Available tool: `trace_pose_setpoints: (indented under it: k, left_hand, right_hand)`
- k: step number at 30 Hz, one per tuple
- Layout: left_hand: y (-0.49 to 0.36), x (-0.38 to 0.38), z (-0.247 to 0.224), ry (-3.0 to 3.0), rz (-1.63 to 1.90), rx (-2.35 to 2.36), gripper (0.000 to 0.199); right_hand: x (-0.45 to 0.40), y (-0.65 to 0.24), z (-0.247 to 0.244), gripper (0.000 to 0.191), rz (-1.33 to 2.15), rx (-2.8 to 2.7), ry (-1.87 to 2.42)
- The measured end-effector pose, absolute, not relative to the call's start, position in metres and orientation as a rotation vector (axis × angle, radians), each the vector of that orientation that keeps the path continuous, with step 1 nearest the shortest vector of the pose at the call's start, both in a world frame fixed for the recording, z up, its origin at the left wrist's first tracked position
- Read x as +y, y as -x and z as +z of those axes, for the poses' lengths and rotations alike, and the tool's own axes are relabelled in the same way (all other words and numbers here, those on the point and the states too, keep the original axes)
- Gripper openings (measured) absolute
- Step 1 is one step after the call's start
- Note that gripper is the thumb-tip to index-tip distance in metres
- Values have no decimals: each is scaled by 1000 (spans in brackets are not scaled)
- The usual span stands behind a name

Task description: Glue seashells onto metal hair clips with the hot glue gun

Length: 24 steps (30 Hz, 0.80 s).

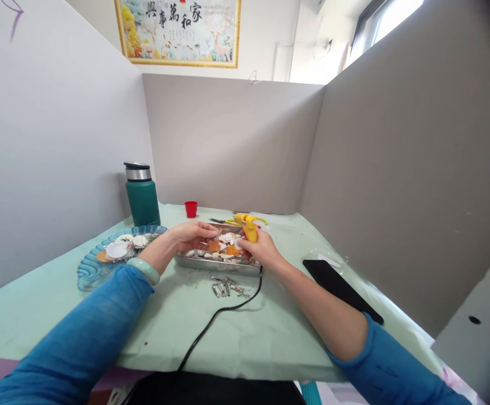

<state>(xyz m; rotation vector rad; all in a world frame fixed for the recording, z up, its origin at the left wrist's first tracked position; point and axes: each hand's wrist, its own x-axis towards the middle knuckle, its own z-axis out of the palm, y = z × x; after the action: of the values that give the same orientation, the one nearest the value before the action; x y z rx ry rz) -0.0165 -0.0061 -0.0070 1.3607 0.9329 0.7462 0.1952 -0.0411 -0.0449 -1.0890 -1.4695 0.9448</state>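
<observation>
My right hand is wrapped round a yellow hot glue gun, whose black cord runs down over the table's front edge. Across from it, my left hand is closed in a pinch; what sits between the fingertips is too small to make out. Both hands are over a metal tray filled with white and orange seashells. In front of the tray lies a small pile of silvery metal clips.
At left, a blue scalloped plate holds shells and discs, with a green bottle behind it. A red cup and yellow-handled scissors are at the back. A black flat object lies right. Grey partitions enclose the table.
</observation>
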Motion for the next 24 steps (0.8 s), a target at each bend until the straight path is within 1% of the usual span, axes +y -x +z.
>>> trace_pose_setpoints:
  k: [3,8,16,19,24]
  left_hand:
    - [16,-8,-6,-1221,699,800,19]
    - [15,-5,-11,-1176,679,750,28]
    - [11,-5,-12,-1218,713,762,21]
    - [9,-7,-12,-1241,797,792,19]
    - [5,-6,-15,-1330,987,807,19]
  right_hand:
    - [-40,-195,-45,24,946,-1477,1105]
    - [-42,-195,-43,23,980,-1465,1081]
    - [-37,-196,-47,29,966,-1467,1069]
    - [-39,-197,-45,29,965,-1437,1018]
    - [-50,-200,-36,28,1072,-1438,859]
